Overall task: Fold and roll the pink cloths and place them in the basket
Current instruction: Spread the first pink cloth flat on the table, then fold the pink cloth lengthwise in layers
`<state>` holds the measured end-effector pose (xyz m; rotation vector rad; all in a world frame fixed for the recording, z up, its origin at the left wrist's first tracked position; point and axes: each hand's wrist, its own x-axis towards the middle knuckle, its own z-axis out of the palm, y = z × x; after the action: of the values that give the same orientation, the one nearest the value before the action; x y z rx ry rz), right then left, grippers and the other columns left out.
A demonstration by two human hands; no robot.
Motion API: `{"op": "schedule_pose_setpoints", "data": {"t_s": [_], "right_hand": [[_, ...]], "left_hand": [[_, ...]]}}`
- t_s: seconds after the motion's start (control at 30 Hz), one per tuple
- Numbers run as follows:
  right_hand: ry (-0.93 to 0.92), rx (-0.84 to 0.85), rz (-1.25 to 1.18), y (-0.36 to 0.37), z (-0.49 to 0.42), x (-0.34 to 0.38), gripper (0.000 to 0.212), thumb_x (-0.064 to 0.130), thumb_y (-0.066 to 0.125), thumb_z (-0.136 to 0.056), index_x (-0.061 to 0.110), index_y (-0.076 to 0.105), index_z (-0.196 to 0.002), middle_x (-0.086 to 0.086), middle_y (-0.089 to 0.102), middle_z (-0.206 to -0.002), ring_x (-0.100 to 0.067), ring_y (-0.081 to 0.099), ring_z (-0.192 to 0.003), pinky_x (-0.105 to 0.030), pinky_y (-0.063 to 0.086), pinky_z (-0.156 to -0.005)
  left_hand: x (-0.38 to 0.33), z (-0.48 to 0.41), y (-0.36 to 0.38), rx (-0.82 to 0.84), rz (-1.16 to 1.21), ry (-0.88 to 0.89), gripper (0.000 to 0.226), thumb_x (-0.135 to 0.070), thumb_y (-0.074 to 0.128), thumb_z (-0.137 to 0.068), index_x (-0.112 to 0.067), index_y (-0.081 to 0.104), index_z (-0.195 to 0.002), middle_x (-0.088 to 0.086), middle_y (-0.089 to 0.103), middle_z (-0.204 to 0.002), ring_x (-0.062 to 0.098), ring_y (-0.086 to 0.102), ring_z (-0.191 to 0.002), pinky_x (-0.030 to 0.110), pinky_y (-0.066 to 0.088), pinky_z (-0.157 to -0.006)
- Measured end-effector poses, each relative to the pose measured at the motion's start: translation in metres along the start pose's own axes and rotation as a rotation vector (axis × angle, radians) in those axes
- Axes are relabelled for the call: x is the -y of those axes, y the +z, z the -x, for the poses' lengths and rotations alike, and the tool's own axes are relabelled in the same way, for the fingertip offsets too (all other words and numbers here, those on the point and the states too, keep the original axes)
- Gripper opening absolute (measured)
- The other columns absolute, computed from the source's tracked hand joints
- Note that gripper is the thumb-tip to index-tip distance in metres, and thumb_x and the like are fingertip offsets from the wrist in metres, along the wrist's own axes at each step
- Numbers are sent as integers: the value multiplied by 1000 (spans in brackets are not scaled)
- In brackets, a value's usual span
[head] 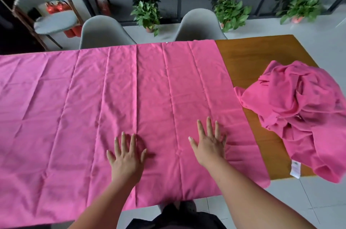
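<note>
A large pink cloth [93,107] lies spread flat over most of the wooden table [249,56], with fold creases running front to back. My left hand [127,155] presses on it with straight, spread fingers near the front middle. Flat on the same cloth, a little to the right, rests my right hand [209,142], fingers straight. A second pink cloth [303,112] sits crumpled in a heap at the table's right end, with a white label at its front edge. No basket is in view.
Two grey chairs [104,32] [200,24] stand at the far side of the table, a third at the back left. Potted plants [148,13] line a glass wall behind. Bare wood shows between the two cloths.
</note>
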<state>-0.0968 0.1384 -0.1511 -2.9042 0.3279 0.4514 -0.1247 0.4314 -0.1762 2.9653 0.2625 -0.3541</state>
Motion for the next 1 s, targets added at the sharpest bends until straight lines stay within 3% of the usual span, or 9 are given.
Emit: {"op": "schedule_pose_setpoints", "data": {"t_s": [0.17,0.3,0.4,0.7,1.0], "right_hand": [[-80,76,36,10,20,-16,81,71,34,-99,39,3,-166,4,-15,-174,-27,-14,-159,-68,11,-123],[-34,81,32,1,14,-21,78,72,32,-100,39,4,-166,5,-13,-175,-30,-12,-160,-70,11,-123],[-126,116,21,2,18,-1,80,71,33,-101,38,1,-166,5,-20,-173,-30,-18,-159,-72,14,-121],[-400,177,144,14,48,96,79,72,28,-102,39,-6,-166,0,-23,-173,-30,-17,-160,-66,9,-125],[-493,178,158,34,63,254,77,68,33,-103,38,1,-167,0,-15,-175,-30,-8,-161,-63,13,-126]], "left_hand": [[9,35,-7,100,44,-108,80,-74,22,-100,-35,4,-168,-2,-11,-176,28,-10,-162,65,9,-126],[24,53,-15,127,58,-124,79,-75,22,-100,-36,7,-167,-2,-7,-176,27,-7,-162,64,12,-127],[35,64,-17,119,89,-142,78,-75,26,-100,-36,11,-166,-1,-2,-177,28,-3,-162,61,14,-128],[95,77,-31,150,112,-230,78,-72,28,-102,-32,12,-167,-1,-3,-177,28,-3,-162,58,21,-127],[233,61,-47,138,130,-264,71,-70,29,-103,-36,15,-164,2,-4,-176,32,-3,-162,63,15,-127]]}}
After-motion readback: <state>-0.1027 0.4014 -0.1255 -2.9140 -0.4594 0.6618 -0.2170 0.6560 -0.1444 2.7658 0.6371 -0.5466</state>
